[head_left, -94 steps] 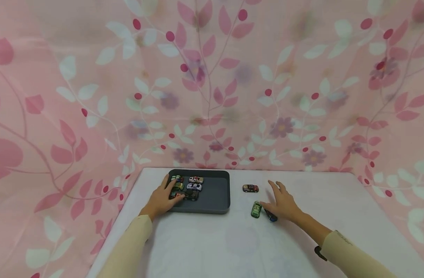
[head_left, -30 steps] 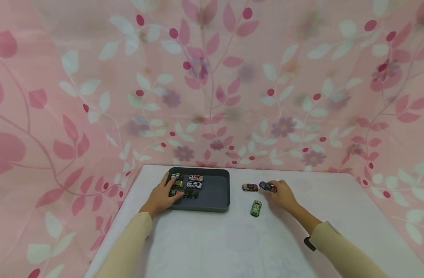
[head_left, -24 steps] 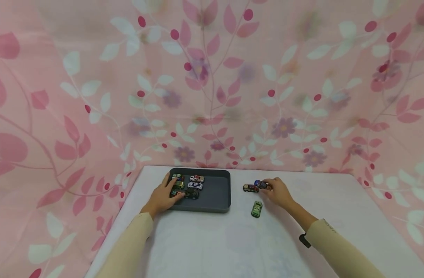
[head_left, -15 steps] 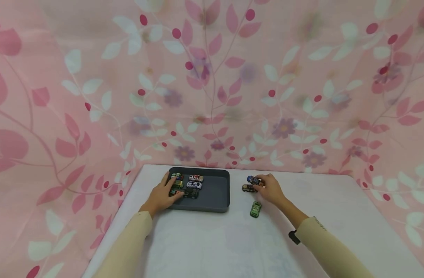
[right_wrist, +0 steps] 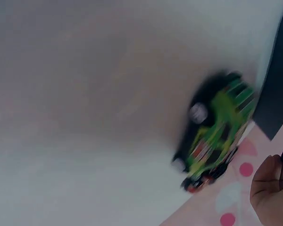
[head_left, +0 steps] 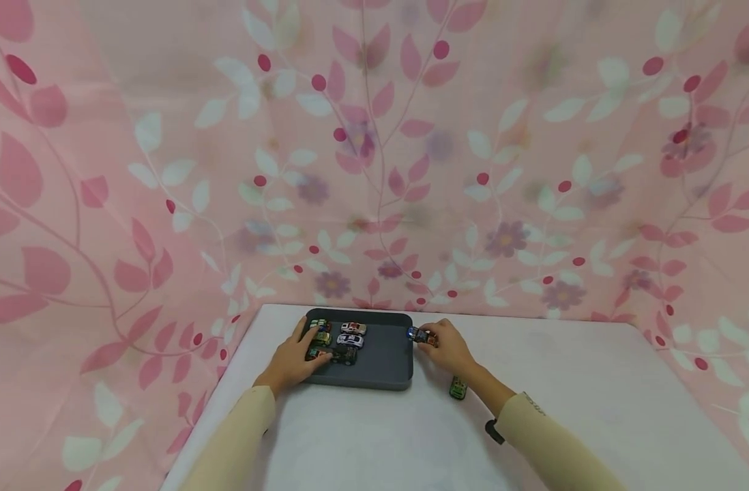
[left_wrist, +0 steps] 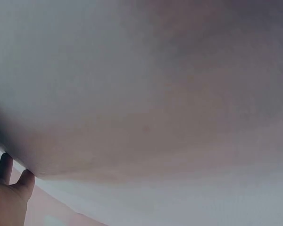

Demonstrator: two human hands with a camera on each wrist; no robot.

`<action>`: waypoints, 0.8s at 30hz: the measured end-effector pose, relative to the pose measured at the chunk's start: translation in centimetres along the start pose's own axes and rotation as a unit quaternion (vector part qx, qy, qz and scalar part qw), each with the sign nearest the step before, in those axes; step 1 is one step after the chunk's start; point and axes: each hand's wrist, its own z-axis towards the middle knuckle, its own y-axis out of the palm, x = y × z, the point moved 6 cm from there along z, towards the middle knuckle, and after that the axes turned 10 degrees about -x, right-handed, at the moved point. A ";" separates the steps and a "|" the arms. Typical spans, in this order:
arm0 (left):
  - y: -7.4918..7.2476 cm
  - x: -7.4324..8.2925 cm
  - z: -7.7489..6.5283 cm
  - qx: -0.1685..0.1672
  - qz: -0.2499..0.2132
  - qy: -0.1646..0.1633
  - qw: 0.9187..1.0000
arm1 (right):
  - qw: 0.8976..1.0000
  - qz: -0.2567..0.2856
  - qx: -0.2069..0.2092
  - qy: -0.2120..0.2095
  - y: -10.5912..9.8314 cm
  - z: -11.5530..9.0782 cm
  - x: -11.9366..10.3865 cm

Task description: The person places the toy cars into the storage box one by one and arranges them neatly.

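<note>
My right hand (head_left: 447, 349) pinches a dark blue toy car (head_left: 421, 335) at the right rim of the dark grey tray (head_left: 387, 361). In the right wrist view, fingertips hold a blue bit of that car at the right edge. My left hand (head_left: 290, 361) rests over the tray's left side with fingers spread, its thumb by a black toy car (head_left: 345, 355). Also in the tray are a white toy car (head_left: 350, 340), a white-and-red one (head_left: 353, 329) and others partly covered by the left fingers. A green toy car (head_left: 458, 388) lies on the table below the right forearm.
The white tabletop (head_left: 374, 436) ends at a pink floral cloth (head_left: 503, 170) behind and at the sides. In the right wrist view, a dark car with red parts (right_wrist: 198, 182) shows behind the green one; the right hand hides it in the head view.
My right hand has picked up the blue car and carried it left, past the dark car on the table, to the tray's right rim. The left hand has stayed at the tray.
</note>
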 end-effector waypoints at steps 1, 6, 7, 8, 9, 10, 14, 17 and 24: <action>0.0 0.0 0.0 0.001 -0.004 -0.001 1.000 | 1.000 -0.001 0.000 -0.005 0.3 0.1 -0.4; -0.1 0.0 0.0 0.004 -0.003 -0.001 1.000 | 1.000 -0.014 -0.007 -0.015 1.5 0.8 -2.5; -0.1 0.0 0.0 0.002 -0.002 -0.002 1.000 | 1.000 -0.024 -0.010 -0.018 1.8 0.9 -2.9; -0.2 0.1 0.0 0.000 -0.002 -0.003 1.000 | 0.999 -0.036 -0.011 -0.019 2.1 1.0 -3.2; -0.2 0.1 -0.1 -0.001 -0.002 -0.004 1.000 | 0.999 -0.046 -0.014 -0.020 2.4 1.1 -3.5; -0.3 0.2 -0.1 0.001 -0.002 -0.002 1.000 | 0.998 -0.057 -0.014 -0.022 2.6 1.3 -3.8; -0.4 0.2 0.0 0.002 -0.005 -0.002 1.000 | 0.996 -0.075 -0.025 -0.039 3.6 1.8 -4.6; -0.4 0.1 0.2 0.009 -0.003 0.000 1.000 | 0.995 -0.085 -0.037 -0.048 4.4 2.2 -4.9; -0.5 0.4 -0.1 0.010 -0.005 0.003 1.000 | 0.992 -0.118 -0.045 -0.030 6.1 2.1 -4.7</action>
